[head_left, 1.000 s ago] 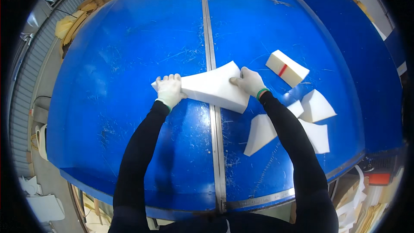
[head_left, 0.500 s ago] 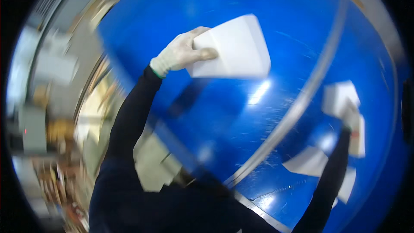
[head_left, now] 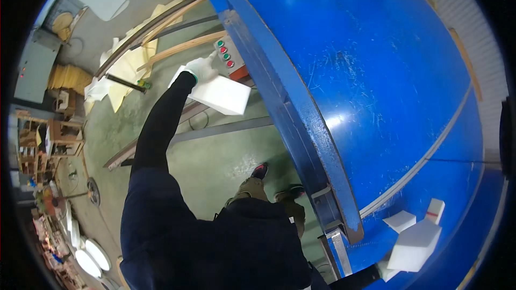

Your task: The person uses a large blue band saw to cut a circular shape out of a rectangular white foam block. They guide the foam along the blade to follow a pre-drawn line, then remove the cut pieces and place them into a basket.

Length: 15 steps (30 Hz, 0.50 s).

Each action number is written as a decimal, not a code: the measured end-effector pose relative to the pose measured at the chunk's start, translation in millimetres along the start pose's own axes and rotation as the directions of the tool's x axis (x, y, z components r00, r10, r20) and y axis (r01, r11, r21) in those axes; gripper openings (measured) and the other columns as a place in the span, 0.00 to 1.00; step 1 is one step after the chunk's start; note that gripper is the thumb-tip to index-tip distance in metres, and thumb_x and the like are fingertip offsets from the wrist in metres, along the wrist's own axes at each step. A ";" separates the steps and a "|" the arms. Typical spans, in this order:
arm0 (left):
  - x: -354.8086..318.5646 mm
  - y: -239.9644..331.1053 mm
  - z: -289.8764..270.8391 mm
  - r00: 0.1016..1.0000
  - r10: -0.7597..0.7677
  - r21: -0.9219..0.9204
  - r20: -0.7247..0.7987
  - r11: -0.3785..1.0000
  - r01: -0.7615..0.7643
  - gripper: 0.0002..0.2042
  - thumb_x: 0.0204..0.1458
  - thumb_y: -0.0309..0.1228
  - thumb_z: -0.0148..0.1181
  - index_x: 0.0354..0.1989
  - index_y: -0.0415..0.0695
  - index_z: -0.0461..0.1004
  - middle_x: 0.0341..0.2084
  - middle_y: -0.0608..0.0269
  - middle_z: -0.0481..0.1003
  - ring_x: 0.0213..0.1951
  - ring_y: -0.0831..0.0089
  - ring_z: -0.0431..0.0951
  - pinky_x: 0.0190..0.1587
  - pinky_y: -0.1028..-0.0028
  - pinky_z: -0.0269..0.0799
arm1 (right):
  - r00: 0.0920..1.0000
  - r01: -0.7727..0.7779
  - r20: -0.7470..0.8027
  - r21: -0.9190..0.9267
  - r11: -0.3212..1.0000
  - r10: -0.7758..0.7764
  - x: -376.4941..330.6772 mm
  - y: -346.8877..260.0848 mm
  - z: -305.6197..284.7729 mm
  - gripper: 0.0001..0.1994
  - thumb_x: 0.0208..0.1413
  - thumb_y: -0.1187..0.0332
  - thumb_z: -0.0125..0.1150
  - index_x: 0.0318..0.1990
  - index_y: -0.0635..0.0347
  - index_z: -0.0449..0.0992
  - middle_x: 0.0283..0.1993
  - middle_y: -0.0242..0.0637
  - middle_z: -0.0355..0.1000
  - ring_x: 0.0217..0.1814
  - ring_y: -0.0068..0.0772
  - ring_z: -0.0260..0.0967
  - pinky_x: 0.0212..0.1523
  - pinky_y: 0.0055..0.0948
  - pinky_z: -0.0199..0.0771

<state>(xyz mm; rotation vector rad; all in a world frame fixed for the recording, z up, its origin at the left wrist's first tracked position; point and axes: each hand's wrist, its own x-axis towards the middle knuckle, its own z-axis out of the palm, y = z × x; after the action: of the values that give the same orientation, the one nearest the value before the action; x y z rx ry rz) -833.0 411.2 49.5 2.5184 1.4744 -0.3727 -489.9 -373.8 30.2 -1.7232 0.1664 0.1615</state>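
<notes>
My left hand [head_left: 204, 70], in a white glove, grips a white foam-like block [head_left: 221, 95] above the floor. One finger stretches toward a control box [head_left: 228, 56] with green and red push buttons; I cannot tell if it touches a button. At the lower right, my gloved right hand [head_left: 386, 268] is closed at the edge of another white block [head_left: 414, 247]; the fingers behind it are hidden. That block is over the blue table [head_left: 371, 75]. Beside it lie a smaller white piece [head_left: 400, 221] and a white piece with a red stripe [head_left: 435, 210].
A raised blue metal bar [head_left: 301, 102] runs along the table's near edge. Wooden and metal bars [head_left: 185, 48] stick out at the left, above yellowish sheets [head_left: 121, 83] on the floor. A grey cabinet [head_left: 35, 70] and wooden shelving [head_left: 54, 134] stand farther left.
My left hand has carried its block left, from over the blue table to beside the control box. The view has turned left. My right hand and its block now appear lower in the picture.
</notes>
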 end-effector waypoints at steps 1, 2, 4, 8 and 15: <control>15.8 -2.5 4.7 0.999 0.038 -0.015 0.007 0.999 -0.038 0.40 0.55 0.44 0.53 0.77 0.51 0.51 0.43 0.30 0.79 0.48 0.40 0.81 0.57 0.51 0.73 | 0.998 -0.036 -0.048 0.024 0.999 0.037 -33.6 13.3 -0.6 0.22 0.71 0.59 0.50 0.65 0.65 0.69 0.59 0.45 0.74 0.58 0.38 0.74 0.58 0.37 0.76; 31.8 -11.1 4.0 0.997 0.079 -0.023 0.011 0.997 -0.079 0.40 0.55 0.44 0.53 0.78 0.51 0.50 0.44 0.30 0.79 0.49 0.40 0.81 0.58 0.51 0.72 | 0.992 -0.063 -0.103 0.062 0.996 0.069 -62.3 27.2 0.5 0.22 0.71 0.59 0.50 0.65 0.64 0.69 0.60 0.45 0.74 0.59 0.38 0.74 0.58 0.38 0.76; 61.9 -17.7 11.4 0.985 0.171 -0.029 0.017 0.985 -0.170 0.39 0.57 0.46 0.52 0.78 0.53 0.50 0.44 0.30 0.79 0.49 0.39 0.81 0.57 0.51 0.73 | 0.969 -0.097 -0.212 0.156 0.983 0.129 -117.7 49.8 -6.0 0.23 0.71 0.58 0.50 0.65 0.64 0.69 0.60 0.45 0.73 0.59 0.39 0.73 0.58 0.39 0.76; 100.9 -14.8 42.0 0.950 0.309 -0.020 -0.040 0.951 -0.310 0.31 0.63 0.53 0.50 0.65 0.42 0.65 0.44 0.34 0.79 0.48 0.38 0.80 0.51 0.48 0.73 | 0.889 0.016 -0.429 0.385 0.923 0.163 -202.0 70.3 -43.6 0.24 0.71 0.57 0.50 0.66 0.63 0.68 0.61 0.45 0.73 0.61 0.40 0.73 0.59 0.40 0.76; 165.8 -91.6 95.5 0.898 0.404 0.159 -0.174 0.912 -0.379 0.29 0.60 0.52 0.56 0.57 0.37 0.75 0.49 0.34 0.78 0.49 0.41 0.80 0.52 0.49 0.75 | 0.828 0.449 -0.557 0.602 0.660 -0.055 -230.3 53.8 -83.9 0.25 0.70 0.55 0.49 0.68 0.61 0.67 0.64 0.45 0.71 0.63 0.42 0.72 0.60 0.43 0.75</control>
<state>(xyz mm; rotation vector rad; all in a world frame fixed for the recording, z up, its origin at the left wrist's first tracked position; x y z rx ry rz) -846.1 563.9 -97.1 2.9395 0.9804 -0.1417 -725.2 -460.8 37.9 -0.9307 0.3092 -0.5316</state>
